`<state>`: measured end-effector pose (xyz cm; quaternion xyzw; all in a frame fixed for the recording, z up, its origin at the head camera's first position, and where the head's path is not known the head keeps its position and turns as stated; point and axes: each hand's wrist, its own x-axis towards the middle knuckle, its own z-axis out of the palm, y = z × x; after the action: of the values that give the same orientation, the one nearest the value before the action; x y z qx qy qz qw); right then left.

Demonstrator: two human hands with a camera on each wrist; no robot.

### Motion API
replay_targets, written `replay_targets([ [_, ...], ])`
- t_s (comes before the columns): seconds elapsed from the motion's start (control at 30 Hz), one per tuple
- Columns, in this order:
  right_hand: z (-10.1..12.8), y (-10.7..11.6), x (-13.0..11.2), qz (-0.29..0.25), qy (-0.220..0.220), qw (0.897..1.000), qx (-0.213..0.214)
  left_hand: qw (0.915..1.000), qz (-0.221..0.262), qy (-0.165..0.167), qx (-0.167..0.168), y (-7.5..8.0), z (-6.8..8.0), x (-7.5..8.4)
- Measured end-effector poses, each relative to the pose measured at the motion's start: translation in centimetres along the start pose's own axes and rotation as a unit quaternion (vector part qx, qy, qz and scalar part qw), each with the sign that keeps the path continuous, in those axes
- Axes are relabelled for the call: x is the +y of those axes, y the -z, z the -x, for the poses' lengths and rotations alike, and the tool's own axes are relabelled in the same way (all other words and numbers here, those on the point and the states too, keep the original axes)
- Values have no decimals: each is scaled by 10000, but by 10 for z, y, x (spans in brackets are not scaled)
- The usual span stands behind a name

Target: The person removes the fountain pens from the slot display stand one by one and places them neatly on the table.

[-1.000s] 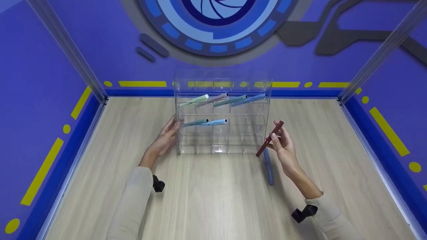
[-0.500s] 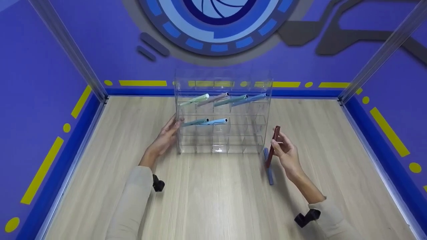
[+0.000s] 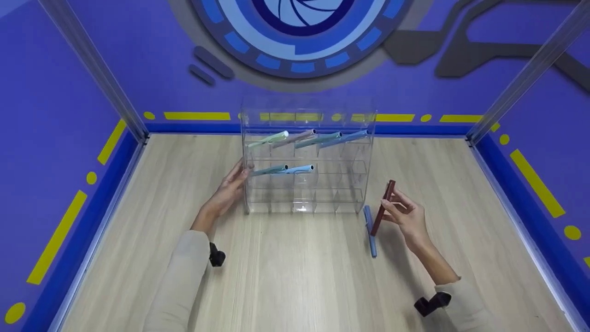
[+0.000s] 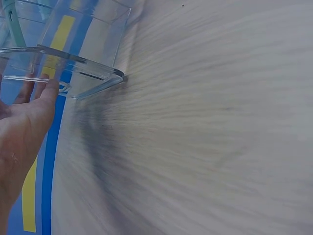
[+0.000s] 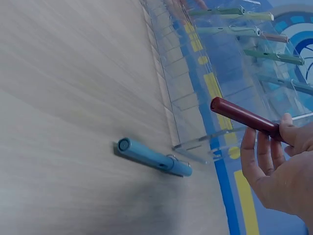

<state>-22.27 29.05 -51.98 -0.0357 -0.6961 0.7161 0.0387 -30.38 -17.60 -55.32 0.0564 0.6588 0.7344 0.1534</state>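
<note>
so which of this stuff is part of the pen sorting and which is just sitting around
In use:
- dark red pen, pinched in the right hand
- clear acrylic rack, steadied by the left hand
- blue pen on the table, beside the rack

Just there:
- six pens already in the rack
- wooden table

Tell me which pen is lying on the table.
The blue pen, flat on the wood by the rack's right corner. The red pen is in the right hand; others sit in the rack.

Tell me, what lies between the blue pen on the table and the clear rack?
Nothing: in the right wrist view a short bare strip of wooden table separates the blue pen from the clear rack corner. The head view agrees.
</note>
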Motion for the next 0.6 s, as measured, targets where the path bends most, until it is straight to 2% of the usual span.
replay_targets([
  [0.2,1,11,3,94,-86,9999,62,10000,-71,-22,21,2,2,1],
  [0.4,2,19,6,337,-162,9992,-134,9998,-169,38,68,2,5,2],
  [0.6,0,28,4,637,-210,9976,-163,9998,-41,13,184,0,2,2],
])
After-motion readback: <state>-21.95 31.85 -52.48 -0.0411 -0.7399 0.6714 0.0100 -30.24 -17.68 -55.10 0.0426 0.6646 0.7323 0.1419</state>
